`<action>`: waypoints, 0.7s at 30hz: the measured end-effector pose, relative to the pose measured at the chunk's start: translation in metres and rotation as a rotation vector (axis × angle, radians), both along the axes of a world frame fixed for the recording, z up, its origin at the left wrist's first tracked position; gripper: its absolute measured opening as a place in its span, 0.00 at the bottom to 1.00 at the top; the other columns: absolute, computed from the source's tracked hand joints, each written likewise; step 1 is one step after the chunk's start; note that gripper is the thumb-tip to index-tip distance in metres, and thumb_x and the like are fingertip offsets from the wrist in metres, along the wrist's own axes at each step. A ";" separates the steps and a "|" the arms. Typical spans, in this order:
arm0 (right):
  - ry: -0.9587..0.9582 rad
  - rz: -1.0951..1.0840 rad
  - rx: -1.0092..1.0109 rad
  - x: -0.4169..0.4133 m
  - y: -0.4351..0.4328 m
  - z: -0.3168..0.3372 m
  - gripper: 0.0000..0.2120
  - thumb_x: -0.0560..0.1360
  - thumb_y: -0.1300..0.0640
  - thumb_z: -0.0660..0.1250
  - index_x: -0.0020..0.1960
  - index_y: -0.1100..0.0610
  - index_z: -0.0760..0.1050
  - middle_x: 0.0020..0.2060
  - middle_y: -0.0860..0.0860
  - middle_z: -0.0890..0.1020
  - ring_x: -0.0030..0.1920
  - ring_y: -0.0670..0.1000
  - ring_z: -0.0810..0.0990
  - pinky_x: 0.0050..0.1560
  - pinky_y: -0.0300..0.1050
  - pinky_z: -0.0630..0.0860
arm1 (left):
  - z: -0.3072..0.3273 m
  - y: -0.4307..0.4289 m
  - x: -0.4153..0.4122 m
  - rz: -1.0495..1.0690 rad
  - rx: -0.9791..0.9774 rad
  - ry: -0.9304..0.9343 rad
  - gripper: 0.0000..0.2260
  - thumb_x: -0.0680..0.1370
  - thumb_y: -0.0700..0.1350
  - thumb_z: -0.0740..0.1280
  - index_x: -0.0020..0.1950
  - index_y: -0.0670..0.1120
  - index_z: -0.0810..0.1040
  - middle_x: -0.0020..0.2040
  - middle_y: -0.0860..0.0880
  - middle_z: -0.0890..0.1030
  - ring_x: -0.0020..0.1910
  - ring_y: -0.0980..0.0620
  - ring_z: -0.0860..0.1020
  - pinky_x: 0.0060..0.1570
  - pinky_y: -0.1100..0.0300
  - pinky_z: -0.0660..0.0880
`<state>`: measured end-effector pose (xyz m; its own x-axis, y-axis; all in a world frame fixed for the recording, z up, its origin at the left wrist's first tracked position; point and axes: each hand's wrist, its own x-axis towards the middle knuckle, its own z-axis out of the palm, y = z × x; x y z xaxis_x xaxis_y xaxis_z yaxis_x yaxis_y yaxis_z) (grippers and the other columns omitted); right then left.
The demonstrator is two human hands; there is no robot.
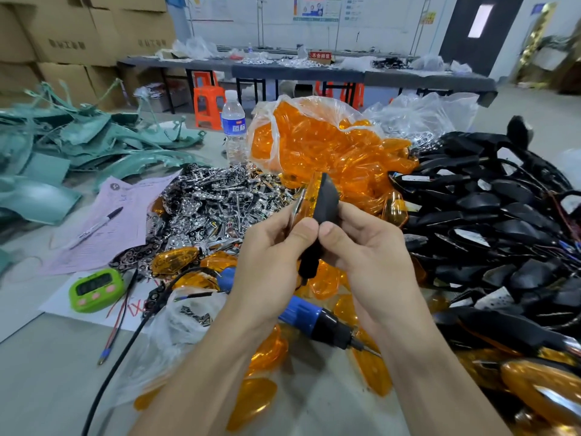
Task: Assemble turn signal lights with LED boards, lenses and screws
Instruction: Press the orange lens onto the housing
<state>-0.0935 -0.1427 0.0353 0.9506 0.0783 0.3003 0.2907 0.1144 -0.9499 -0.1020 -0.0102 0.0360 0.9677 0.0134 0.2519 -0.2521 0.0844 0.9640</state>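
You are working in bright, even light that leaves only soft shadows on the table [41,382]. The plastic bag [317,105] glints, and the wide lens bows and blurs your frame's edges.

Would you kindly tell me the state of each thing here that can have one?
Left hand: pinches the amber lens.
Right hand: grips the black housing.
Water bottle: upright, capped.
Lens bag: open.
Electric screwdriver: lying down, unheld.
Marker: lying on pink paper.

Both hands [276,247] [367,243] pinch orange lens [309,196] against black housing [327,199].
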 end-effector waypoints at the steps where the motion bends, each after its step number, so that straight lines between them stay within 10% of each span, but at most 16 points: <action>1: -0.009 -0.005 -0.005 -0.002 0.001 0.001 0.15 0.82 0.64 0.67 0.66 0.54 0.82 0.55 0.50 0.88 0.60 0.52 0.85 0.64 0.59 0.80 | 0.001 0.000 -0.002 0.012 -0.001 0.017 0.11 0.78 0.51 0.66 0.53 0.55 0.88 0.50 0.46 0.88 0.53 0.47 0.85 0.57 0.47 0.81; 4: -0.041 -0.016 -0.058 -0.007 0.001 0.002 0.14 0.83 0.63 0.65 0.65 0.51 0.81 0.55 0.49 0.87 0.60 0.51 0.85 0.63 0.59 0.81 | 0.009 0.005 -0.004 0.071 0.146 0.010 0.16 0.76 0.57 0.66 0.50 0.47 0.86 0.44 0.40 0.84 0.44 0.41 0.82 0.51 0.39 0.80; 8: 0.011 0.062 -0.112 -0.011 -0.004 0.003 0.14 0.85 0.60 0.63 0.67 0.49 0.79 0.55 0.49 0.87 0.59 0.52 0.85 0.64 0.63 0.80 | 0.015 0.018 -0.004 0.220 0.593 -0.112 0.17 0.74 0.65 0.62 0.51 0.59 0.85 0.34 0.61 0.81 0.32 0.63 0.77 0.35 0.63 0.72; 11: -0.054 0.088 -0.207 -0.016 -0.005 -0.001 0.13 0.83 0.56 0.64 0.63 0.44 0.80 0.51 0.49 0.87 0.53 0.51 0.85 0.56 0.55 0.83 | 0.012 0.016 -0.008 0.259 0.451 -0.153 0.22 0.71 0.61 0.69 0.66 0.63 0.80 0.52 0.66 0.85 0.52 0.67 0.82 0.52 0.65 0.79; 14: -0.094 0.045 -0.232 -0.023 -0.004 -0.012 0.18 0.76 0.61 0.67 0.63 0.45 0.80 0.52 0.46 0.86 0.55 0.46 0.85 0.55 0.44 0.82 | 0.001 0.008 -0.005 0.141 0.181 -0.090 0.14 0.72 0.51 0.74 0.57 0.57 0.85 0.50 0.59 0.87 0.49 0.60 0.85 0.47 0.62 0.82; 21: -0.087 -0.114 -0.301 -0.028 -0.003 -0.034 0.27 0.64 0.62 0.75 0.59 0.39 0.82 0.49 0.42 0.88 0.51 0.46 0.87 0.53 0.51 0.85 | -0.028 0.000 -0.002 0.019 -0.106 -0.035 0.08 0.76 0.39 0.73 0.54 0.48 0.85 0.51 0.49 0.88 0.52 0.54 0.85 0.49 0.62 0.81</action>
